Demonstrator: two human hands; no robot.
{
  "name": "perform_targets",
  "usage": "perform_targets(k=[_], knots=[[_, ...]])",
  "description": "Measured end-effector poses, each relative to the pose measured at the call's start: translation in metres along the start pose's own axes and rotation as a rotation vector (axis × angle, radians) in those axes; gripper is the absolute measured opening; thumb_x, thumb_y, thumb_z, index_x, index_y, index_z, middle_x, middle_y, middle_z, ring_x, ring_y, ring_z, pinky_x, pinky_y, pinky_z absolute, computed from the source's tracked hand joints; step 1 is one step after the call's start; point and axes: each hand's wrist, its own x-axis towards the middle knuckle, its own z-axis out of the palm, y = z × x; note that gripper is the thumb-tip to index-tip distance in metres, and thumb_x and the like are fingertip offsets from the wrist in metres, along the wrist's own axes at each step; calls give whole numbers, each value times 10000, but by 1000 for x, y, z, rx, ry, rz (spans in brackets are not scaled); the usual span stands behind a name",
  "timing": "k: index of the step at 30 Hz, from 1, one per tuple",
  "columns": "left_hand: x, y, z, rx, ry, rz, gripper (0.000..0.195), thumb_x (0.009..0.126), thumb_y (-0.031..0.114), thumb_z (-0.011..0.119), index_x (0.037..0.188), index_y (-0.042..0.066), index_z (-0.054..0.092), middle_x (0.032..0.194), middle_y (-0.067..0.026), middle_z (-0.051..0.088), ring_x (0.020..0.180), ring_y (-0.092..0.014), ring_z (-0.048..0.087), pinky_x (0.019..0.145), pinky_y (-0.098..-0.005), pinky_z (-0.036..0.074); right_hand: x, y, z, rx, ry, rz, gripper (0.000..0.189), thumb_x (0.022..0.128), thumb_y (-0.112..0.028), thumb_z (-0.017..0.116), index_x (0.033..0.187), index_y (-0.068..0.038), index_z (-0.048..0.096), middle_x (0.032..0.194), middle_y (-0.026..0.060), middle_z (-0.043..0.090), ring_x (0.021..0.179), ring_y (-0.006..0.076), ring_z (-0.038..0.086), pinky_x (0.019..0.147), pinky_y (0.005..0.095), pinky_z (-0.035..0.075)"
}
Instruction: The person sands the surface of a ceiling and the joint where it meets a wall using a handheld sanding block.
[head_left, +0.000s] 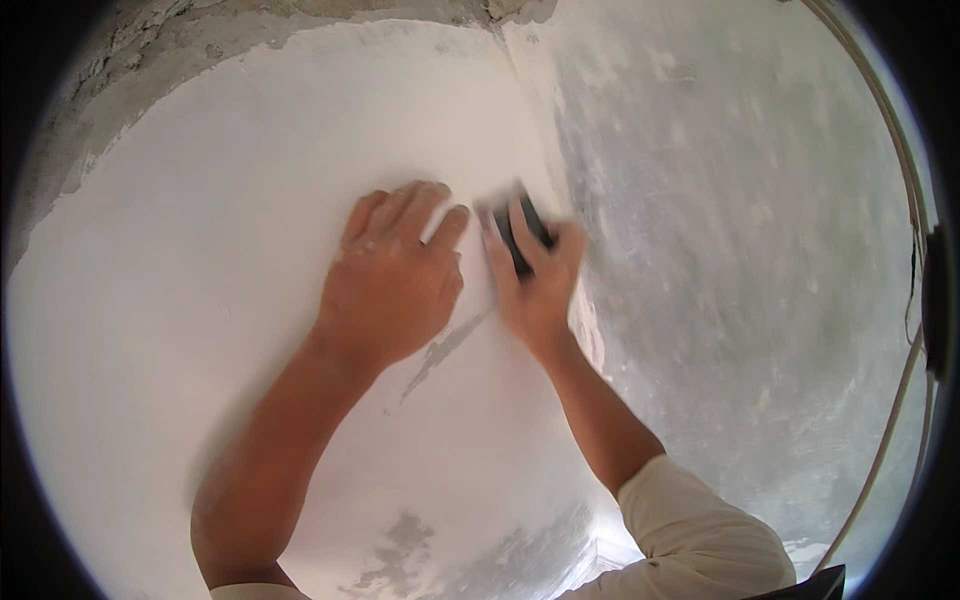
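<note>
My right hand (541, 277) grips a dark block (517, 244), which looks like a sanding block, with the fingers spread over it. Both are blurred, and the block's underside is hidden against the white plastered surface (247, 315), close to its corner with a grey wall. To the left, my left hand (394, 270) rests on the same plaster with bent fingers, the forefinger apart from the others. Nothing shows in it, though its palm is hidden. Pale dust marks its knuckles. A grey streak (442, 352) crosses the plaster below and between the hands.
Rough bare concrete (217, 49) borders the plaster at the upper left. On the right stands a mottled grey-white wall (720, 247). Cables (892, 120) run down the far right, beside a dark object (936, 300). Grey patches (405, 551) mark the plaster near the bottom.
</note>
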Motion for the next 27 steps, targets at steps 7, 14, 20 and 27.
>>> perform_targets(k=[7, 14, 20, 27], knots=[[28, -40, -37, 246, 25, -162, 365, 909, 112, 721, 1266, 51, 675, 1461, -130, 566, 1398, -326, 527, 1182, -492, 379, 63, 13, 4, 47, -19, -58, 386, 928, -250, 802, 1273, -79, 772, 1023, 161, 575, 936, 354, 517, 813, 495, 452], [40, -65, -48, 435, 109, -288, 455, 937, 186, 712, 1371, 71, 638, 1552, -138, 505, 1520, -334, 422, 1250, -528, 303, 1, 8, 5, -9, 41, 46, 419, 942, -294, 774, 1286, -55, 759, 1062, 179, 559, 996, 347, 515, 873, 520, 402], [53, -71, -39, 438, 107, -327, 493, 974, 229, 683, 1445, 104, 607, 1614, -142, 462, 1567, -325, 366, 1281, -534, 262, 119, 16, 33, -15, 7, -45, 432, 974, -330, 735, 1300, -47, 748, 1043, 189, 562, 974, 372, 532, 855, 504, 432], [70, -101, -49, 544, 109, -268, 536, 1004, 324, 661, 1488, 110, 580, 1638, -136, 454, 1571, -323, 366, 1283, -527, 251, 5, 7, -9, 24, -79, -58, 410, 986, -306, 733, 1315, -62, 739, 1022, 183, 562, 941, 363, 546, 830, 484, 442]])
